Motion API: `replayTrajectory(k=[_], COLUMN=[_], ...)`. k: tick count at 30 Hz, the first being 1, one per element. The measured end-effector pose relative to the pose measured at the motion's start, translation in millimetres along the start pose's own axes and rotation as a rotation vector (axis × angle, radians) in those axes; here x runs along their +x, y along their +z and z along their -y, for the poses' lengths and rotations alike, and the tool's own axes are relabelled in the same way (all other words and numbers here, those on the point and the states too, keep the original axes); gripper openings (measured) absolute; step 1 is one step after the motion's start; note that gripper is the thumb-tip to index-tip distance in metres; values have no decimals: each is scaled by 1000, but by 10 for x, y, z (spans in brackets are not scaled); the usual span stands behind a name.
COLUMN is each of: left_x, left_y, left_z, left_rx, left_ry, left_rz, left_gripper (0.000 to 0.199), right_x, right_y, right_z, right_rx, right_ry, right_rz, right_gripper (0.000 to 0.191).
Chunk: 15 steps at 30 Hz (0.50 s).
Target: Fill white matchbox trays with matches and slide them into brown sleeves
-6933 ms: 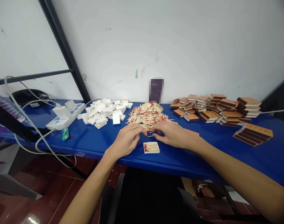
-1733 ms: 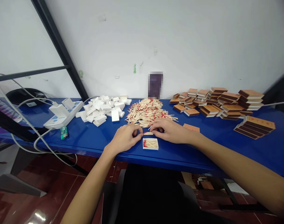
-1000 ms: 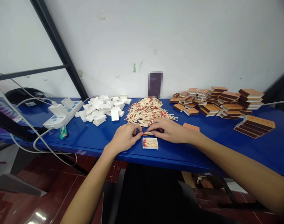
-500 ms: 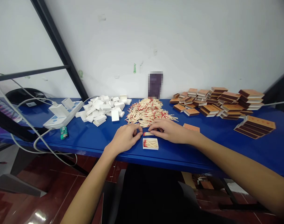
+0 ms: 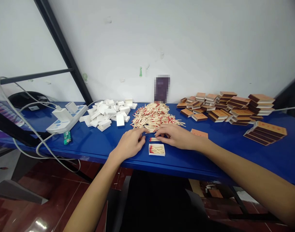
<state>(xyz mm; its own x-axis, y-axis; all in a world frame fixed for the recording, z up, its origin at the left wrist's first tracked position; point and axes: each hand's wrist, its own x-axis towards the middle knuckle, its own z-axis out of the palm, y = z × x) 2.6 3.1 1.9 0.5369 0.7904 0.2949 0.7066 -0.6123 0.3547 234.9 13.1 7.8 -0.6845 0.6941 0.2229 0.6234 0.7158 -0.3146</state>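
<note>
Between my hands lies a small bunch of red-tipped matches, its plain ends in the pinched fingers of my right hand. My left hand is just left of the bunch, thumb and index finger apart, with nothing between them. Directly below, near the table's front edge, a white matchbox tray holds several matches lying lengthwise. A large loose heap of matches spreads just beyond my fingertips. Partly behind my right wrist, an orange matchbox sleeve lies flat.
White empty trays are piled left of the heap. Stacks of brown-and-orange matchboxes stand at the back right, more nearer. A power strip with cables and a green packet are at left. A wall backs the blue table.
My left thumb and index finger have parted and drawn slightly away from the match heads. My right hand stays pinched at the bunch. The view has shifted slightly.
</note>
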Motion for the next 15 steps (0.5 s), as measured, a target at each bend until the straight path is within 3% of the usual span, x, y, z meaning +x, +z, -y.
replayTrajectory(k=[8, 15], left_x=[11, 13], left_y=[-8, -12], left_z=[-11, -25], left_rx=[54, 59], left_ry=[-6, -10], left_rz=[26, 27], left_gripper=[30, 26], right_x=[-43, -52], right_y=[-92, -144], right_z=[37, -105], right_rx=[32, -134], right_ry=[-30, 83], right_rz=[36, -202], right_gripper=[16, 15])
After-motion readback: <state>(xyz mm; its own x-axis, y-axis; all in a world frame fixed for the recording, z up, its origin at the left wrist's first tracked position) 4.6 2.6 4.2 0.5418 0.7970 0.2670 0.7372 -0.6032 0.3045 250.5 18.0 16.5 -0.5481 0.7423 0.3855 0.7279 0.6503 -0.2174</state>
